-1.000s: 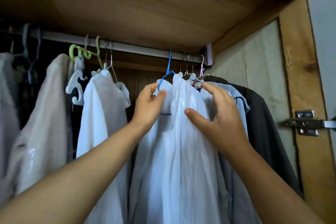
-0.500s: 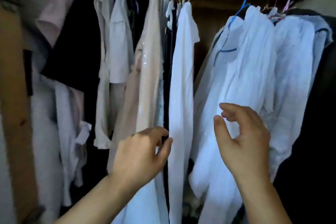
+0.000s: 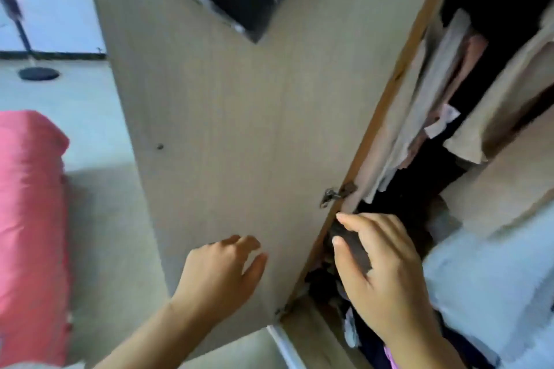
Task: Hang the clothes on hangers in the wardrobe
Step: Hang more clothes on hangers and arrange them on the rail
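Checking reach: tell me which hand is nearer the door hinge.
Right. The right hand sits just below the hinge, at the wardrobe's edge; the left hand is lower and further left, before the door panel.

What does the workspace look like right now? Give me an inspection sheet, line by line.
Surface: pale floor, blurred.
Job's things: open wardrobe door; hanging clothes; dark heap of clothes low inside.
Clutter: pink bedding at left.
Grips: left hand relaxed in front of the door, holding nothing; right hand reaches into the dark heap, hold unclear.
Cables: nothing seen.
Surroundings: door hinge; round-based stand on the floor.
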Tool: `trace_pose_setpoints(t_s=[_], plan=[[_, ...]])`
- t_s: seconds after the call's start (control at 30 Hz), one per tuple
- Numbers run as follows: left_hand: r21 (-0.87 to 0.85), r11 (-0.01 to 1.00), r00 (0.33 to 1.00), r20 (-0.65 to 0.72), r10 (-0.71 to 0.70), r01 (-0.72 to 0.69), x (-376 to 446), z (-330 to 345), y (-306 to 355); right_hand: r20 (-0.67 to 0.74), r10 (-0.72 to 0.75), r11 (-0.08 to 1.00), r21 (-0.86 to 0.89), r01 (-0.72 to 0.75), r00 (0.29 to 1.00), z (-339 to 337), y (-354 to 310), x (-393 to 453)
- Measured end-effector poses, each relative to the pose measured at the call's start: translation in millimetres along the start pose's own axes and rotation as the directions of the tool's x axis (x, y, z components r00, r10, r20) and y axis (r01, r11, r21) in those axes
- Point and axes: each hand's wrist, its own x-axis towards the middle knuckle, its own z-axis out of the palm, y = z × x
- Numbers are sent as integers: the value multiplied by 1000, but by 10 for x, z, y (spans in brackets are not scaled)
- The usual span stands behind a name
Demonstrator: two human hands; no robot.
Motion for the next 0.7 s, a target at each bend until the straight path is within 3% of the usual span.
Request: trace_pose_setpoints(t_s=[0.13,0.27,0.37,0.5,0.7], plan=[[96,960,965,-41,-258,261,-673,-262,-904,101,-189,968,187,168,977,854,-669,-44],[145,849,861,-108,-496,508,-1374,-678,-1643,143,-384,867,396,302,912,1576,-1466,-112],[180,687,710,-155,-687,704,-1985,-1043,-2094,160,-508,773,519,366,846,2048,-2208,-105],[105,498,508,-208,-836,861,-2669,-1330,-2573,148,-619,653,642,401,771,2527,-3053,-117],[7,268,257,-299,-919,964,-3549,-1589,-3053,189,-779,446,837,317,597,3122,-4171,-445]])
